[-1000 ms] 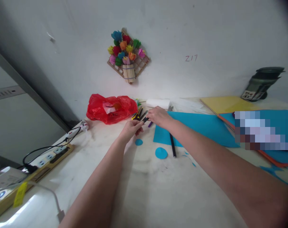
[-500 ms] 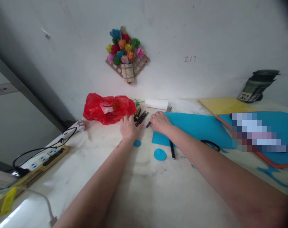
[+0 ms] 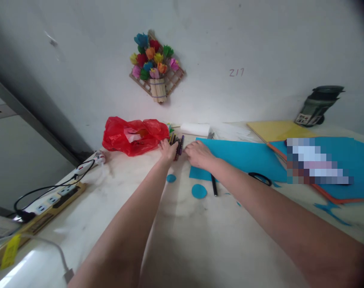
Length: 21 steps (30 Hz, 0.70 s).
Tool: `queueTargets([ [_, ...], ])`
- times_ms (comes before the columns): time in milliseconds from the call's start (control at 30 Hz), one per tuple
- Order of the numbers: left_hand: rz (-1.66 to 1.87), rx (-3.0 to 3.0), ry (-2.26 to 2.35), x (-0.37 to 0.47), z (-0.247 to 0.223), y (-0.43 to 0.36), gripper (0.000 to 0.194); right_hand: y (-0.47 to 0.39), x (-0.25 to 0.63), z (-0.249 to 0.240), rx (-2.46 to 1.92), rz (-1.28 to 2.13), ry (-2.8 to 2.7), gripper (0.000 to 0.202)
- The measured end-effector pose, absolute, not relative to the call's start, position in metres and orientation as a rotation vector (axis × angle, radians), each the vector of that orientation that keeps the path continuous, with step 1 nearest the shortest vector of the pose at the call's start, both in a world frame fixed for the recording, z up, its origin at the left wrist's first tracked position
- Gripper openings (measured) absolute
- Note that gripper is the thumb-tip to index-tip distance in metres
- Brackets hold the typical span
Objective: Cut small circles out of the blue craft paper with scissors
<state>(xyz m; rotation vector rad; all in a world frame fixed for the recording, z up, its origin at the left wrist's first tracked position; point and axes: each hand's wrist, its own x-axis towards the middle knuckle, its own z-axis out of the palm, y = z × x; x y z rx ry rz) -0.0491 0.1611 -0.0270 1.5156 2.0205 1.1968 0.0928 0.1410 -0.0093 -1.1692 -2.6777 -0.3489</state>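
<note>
Several dark pens [image 3: 180, 146], one of them purple, lie side by side near the back of the table. My left hand [image 3: 167, 150] rests against their left side with its fingers spread. Just right of the pens, my right hand [image 3: 198, 154] is over the left end of a blue paper sheet [image 3: 244, 156], its fingers bent and closed; whether they hold anything is hidden. Nearer to me lie a small blue paper circle [image 3: 171, 178] and a larger blue circle [image 3: 199, 191]. Beside the larger one is a black pen [image 3: 214, 185], partly under my right forearm.
A red plastic bag [image 3: 133, 136] sits at the back left, a white roll [image 3: 195, 129] behind the pens. At the left edge lies a power strip [image 3: 52, 200] with cables. Yellow paper [image 3: 274, 130], a dark bottle [image 3: 318, 106], a black loop [image 3: 260, 179] and blue scraps [image 3: 332, 211] are at right.
The purple pen, earlier at my right hand and apart from the others, now lies alongside them. My left hand is closer around the pens. The whole view has shifted slightly.
</note>
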Motion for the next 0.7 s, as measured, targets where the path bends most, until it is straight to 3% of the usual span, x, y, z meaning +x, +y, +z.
queueTargets([
  [100, 1.332, 1.617, 2.015, -0.064, -0.018, 0.140, 0.064, 0.118, 0.108, 0.003, -1.212, -0.257, -2.695, 0.023],
  [367, 0.900, 1.782, 1.963, -0.061, -0.002, 0.076, 0.017, 0.065, 0.138, 0.012, -1.350, 0.084, -2.740, 0.018],
  [567, 0.272, 2.068, 1.939, -0.011, 0.003, 0.030, 0.041, 0.042, 0.170, 0.010, -1.431, 0.018, -2.435, 0.019],
  [700, 0.197, 2.083, 1.979, 0.002, 0.000, 0.015, 0.042, 0.036, 0.198, 0.006, -1.618, 0.009, -2.228, 0.022],
])
